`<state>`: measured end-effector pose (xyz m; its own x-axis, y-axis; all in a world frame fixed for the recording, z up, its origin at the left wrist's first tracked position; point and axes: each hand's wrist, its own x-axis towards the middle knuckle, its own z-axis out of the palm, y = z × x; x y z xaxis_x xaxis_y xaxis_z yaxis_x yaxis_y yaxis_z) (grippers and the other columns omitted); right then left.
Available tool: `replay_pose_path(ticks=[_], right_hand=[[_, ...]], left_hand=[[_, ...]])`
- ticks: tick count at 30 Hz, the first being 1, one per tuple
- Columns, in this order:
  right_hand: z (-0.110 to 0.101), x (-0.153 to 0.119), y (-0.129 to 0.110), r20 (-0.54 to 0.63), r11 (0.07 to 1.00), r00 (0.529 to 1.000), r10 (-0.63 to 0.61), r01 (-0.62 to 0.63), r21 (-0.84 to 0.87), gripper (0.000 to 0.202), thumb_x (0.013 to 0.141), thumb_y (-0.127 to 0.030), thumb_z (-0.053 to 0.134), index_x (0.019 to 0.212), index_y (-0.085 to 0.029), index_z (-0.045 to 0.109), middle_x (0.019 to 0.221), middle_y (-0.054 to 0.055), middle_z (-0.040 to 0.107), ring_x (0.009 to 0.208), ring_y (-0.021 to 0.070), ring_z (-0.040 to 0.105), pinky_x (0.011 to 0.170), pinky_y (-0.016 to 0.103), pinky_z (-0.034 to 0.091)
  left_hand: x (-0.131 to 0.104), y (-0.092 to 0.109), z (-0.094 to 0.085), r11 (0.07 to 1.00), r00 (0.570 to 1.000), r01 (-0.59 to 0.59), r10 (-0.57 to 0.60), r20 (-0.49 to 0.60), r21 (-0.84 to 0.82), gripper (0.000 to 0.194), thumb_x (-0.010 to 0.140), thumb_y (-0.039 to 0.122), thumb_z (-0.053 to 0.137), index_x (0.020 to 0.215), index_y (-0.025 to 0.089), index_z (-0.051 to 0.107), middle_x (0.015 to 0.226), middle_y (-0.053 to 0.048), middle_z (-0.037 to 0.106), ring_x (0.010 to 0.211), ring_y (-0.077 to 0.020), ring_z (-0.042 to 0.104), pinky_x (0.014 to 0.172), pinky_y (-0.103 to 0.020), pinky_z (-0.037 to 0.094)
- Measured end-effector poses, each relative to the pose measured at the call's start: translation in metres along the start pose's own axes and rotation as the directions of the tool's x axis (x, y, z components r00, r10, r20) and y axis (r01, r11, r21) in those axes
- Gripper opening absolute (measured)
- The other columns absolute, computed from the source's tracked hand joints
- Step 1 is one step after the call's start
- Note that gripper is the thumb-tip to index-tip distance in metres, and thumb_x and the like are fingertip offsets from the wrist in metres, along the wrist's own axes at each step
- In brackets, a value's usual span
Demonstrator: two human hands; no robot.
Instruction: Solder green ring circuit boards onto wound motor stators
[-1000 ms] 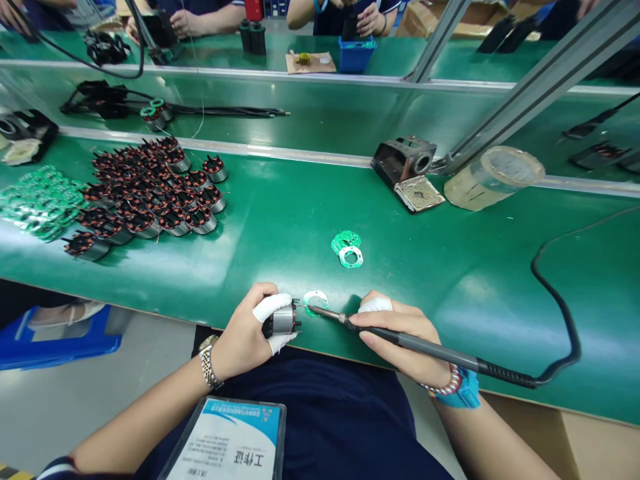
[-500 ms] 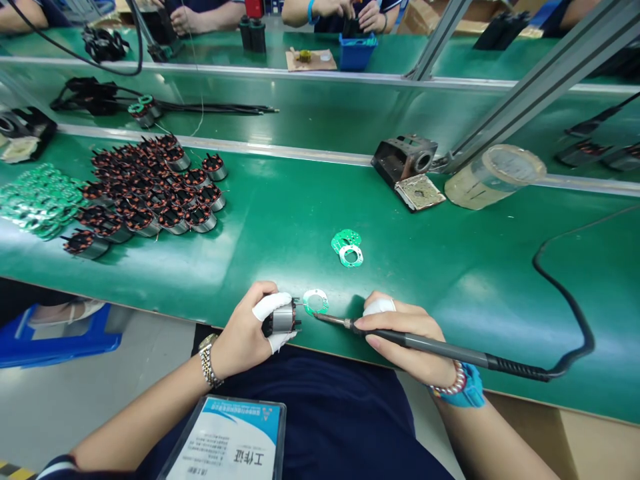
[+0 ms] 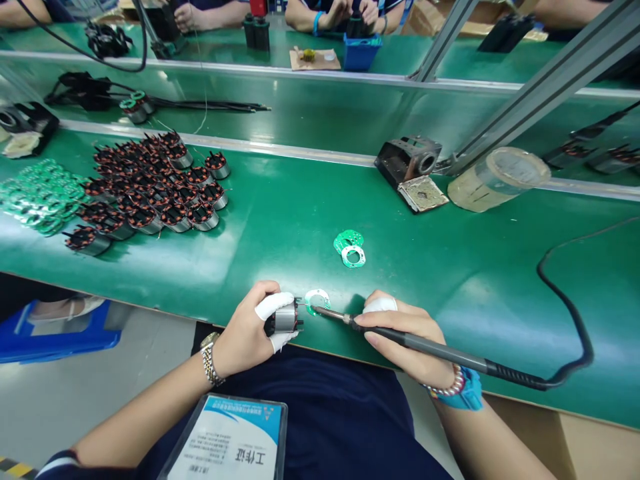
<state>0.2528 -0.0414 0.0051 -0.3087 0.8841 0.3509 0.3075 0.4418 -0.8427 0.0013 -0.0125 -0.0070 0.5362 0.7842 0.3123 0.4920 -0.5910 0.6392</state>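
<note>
**Motor stator (image 3: 286, 319) in left hand (image 3: 245, 333), soldering iron (image 3: 435, 350) in right hand (image 3: 406, 327)**

Both hands occupied. With left: grasping stator tipped on its side, pinched between digits in white finger cots (image 3: 274, 305); silvery outer wall exposed, pins facing the right hand. Held low at near edge of green surface (image 3: 280, 213); cannot tell whether resting on it.

With right: gripping iron pen-fashion by the dark handle, one digit in a white cot. Pointing metal tip leftward; trailing black cord (image 3: 575, 320) from handle end, bending up and back across right side of surface.

At the tip: ring-shaped circuit board (image 3: 307, 301), white and green, lying flat just beside stator pins. Tip over the ring; contact too fine to tell.

Farther out: two more ring boards (image 3: 346, 241), overlapping, one white-faced, one green.

Toward left of surface: dense cluster of stators (image 3: 155, 187), mostly upright, coppery windings and black pins on top. Near it, at far left: pile of green boards (image 3: 43, 200).

Toward back right: iron stand (image 3: 417, 157) with stained sponge tray (image 3: 424, 195) in front; translucent plastic tub (image 3: 500, 180) just beside.

Behind metal rail (image 3: 280, 152): black cables (image 3: 215, 105), plus two stators topped with green rings (image 3: 137, 105). Farther across: blue bin (image 3: 363, 55), close to a co-worker's hands (image 3: 367, 12).
</note>
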Motion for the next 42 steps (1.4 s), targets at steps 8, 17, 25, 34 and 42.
replay_pose_path(ticks=[8, 17, 25, 34, 42], right_hand=[[0.006, 0.003, -0.001, 0.037, 0.999, 0.999, -0.011, 0.012, -0.031, 0.023, 0.074, -0.009, 0.056, 0.091, -0.021, 0.065, 0.069, 0.005, 0.063, 0.063, 0.0156, 0.055, 0.055, 0.029, 0.048], [0.006, 0.004, -0.003, 0.039, 0.998, 0.999, -0.020, 0.023, -0.056, 0.019, 0.075, -0.012, 0.055, 0.086, -0.021, 0.067, 0.068, 0.005, 0.062, 0.064, 0.0161, 0.055, 0.055, 0.030, 0.049], [-0.005, 0.002, -0.007, -0.067, 0.997, 0.998, -0.004, -0.002, -0.083, 0.019, 0.074, -0.013, 0.058, 0.087, -0.023, 0.068, 0.071, 0.005, 0.065, 0.068, 0.0178, 0.059, 0.058, 0.030, 0.050], [-0.083, 0.023, 0.022, -0.582, 0.835, 0.810, -0.075, -0.268, -0.480, 0.014, 0.074, -0.025, 0.060, 0.086, -0.023, 0.068, 0.082, 0.005, 0.068, 0.075, 0.0196, 0.060, 0.070, 0.035, 0.049], [-0.136, 0.051, 0.059, -0.747, 0.667, 0.645, -0.157, -0.489, -0.563, 0.023, 0.072, -0.030, 0.058, 0.087, -0.016, 0.067, 0.084, 0.011, 0.066, 0.082, 0.0263, 0.059, 0.078, 0.045, 0.046]], left_hand=[[0.000, 0.000, 0.000, 1.000, 1.000, 0.008, -0.008, -0.001, 0.005, 0.046, 0.066, 0.015, 0.066, 0.107, 0.021, 0.046, 0.096, -0.005, 0.048, 0.087, -0.0179, 0.054, 0.074, -0.032, 0.049], [0.000, 0.001, 0.000, 1.000, 1.000, 0.025, -0.025, -0.003, 0.001, 0.046, 0.066, 0.015, 0.066, 0.107, 0.022, 0.046, 0.095, -0.005, 0.049, 0.086, -0.0181, 0.055, 0.073, -0.032, 0.048], [-0.001, -0.001, 0.000, 1.000, 1.000, 0.023, -0.023, 0.006, 0.007, 0.045, 0.065, 0.017, 0.067, 0.105, 0.021, 0.047, 0.096, -0.005, 0.049, 0.087, -0.0179, 0.055, 0.075, -0.031, 0.049], [-0.005, -0.003, 0.004, 0.999, 0.999, 0.025, -0.024, -0.024, 0.025, 0.038, 0.068, 0.016, 0.061, 0.103, 0.020, 0.049, 0.098, -0.006, 0.051, 0.085, -0.0182, 0.057, 0.072, -0.030, 0.051], [-0.004, -0.002, 0.004, 0.999, 0.999, 0.037, -0.037, -0.021, 0.013, 0.038, 0.068, 0.015, 0.062, 0.102, 0.021, 0.048, 0.098, -0.006, 0.050, 0.084, -0.0172, 0.057, 0.073, -0.029, 0.050]])
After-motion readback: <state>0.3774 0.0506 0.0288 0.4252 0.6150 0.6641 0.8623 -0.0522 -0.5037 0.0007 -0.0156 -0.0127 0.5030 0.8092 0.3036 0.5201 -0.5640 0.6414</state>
